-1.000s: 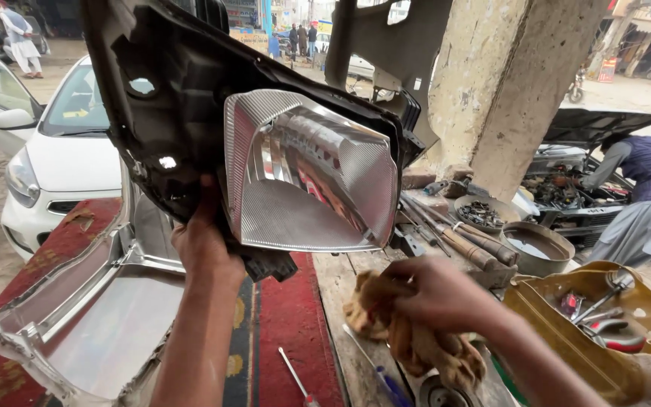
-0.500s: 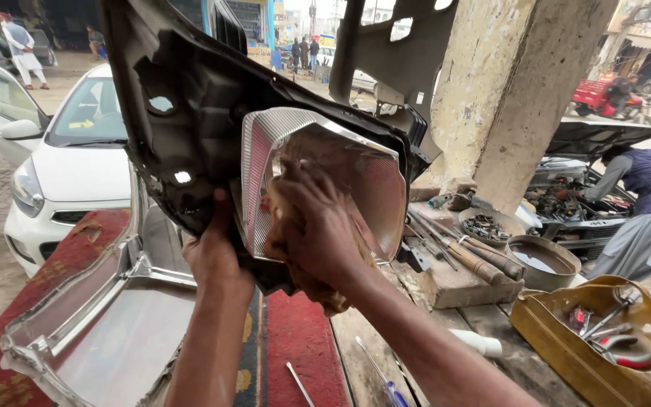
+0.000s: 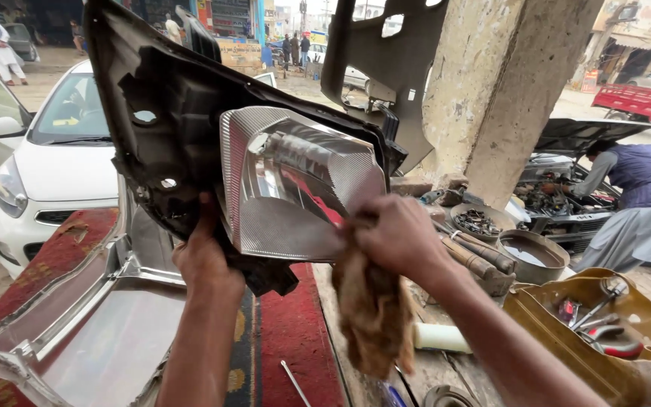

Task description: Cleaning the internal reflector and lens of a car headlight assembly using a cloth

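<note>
Gripping the black housing low down, the left hand (image 3: 206, 260) keeps the headlamp unit (image 3: 190, 143) raised in the centre of the frame, its silvered reflector (image 3: 295, 185) turned toward the camera; its fingers curl behind the plastic out of sight, so only a firm closed hold can be judged. Held up like this, the reflector faces the daylight and sits within easy reach of the other hand.

At centre right of the frame the right hand (image 3: 397, 237) is bunched into a fist around a tan rag (image 3: 371, 309), fingers pressed together on the cloth, which hangs down in a loose tail below. The fist sits against the reflector's lower right edge, so the rag seems to touch the shiny surface there, as for wiping.

Below, in the lower left of the frame, a clear lens cover (image 3: 77, 332) lies on a red carpet (image 3: 295, 339), apart from the housing, which leaves the reflector bare. At lower right a yellow tray (image 3: 566, 339) holds hand tools, and round metal bowls (image 3: 525, 252) stand on the rough counter (image 3: 431, 369) beside a concrete pillar (image 3: 506, 83). A white car (image 3: 54, 166) stands at left; another person (image 3: 634, 196) bends over an open engine bay at far right.
</note>
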